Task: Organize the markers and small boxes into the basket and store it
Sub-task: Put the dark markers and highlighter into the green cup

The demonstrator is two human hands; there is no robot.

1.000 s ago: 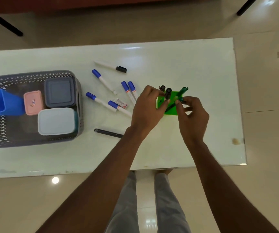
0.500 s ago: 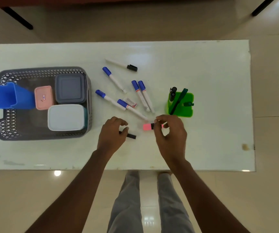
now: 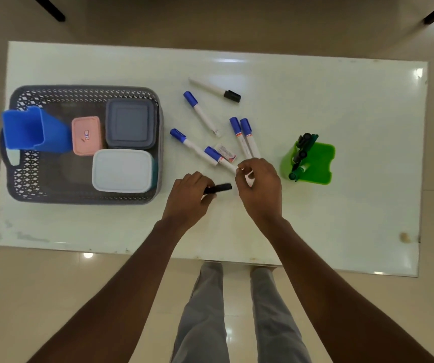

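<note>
Basket (image 3: 85, 197) at desk's (image 3: 341, 100) left end, boxes (image 3: 121, 170) already inside. Loose markers (image 3: 201, 115) mid-desk, awaiting the green cup (image 3: 315, 163). Our left hand (image 3: 189, 197) pinches a black pen (image 3: 218, 188); right hand (image 3: 261, 183) curled, contents unclear.

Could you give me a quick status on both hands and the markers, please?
Left hand gripping black marker. Right hand closing on something, contents hidden. Blue-capped markers loose on table; basket holds boxes. Nothing blocking.
</note>
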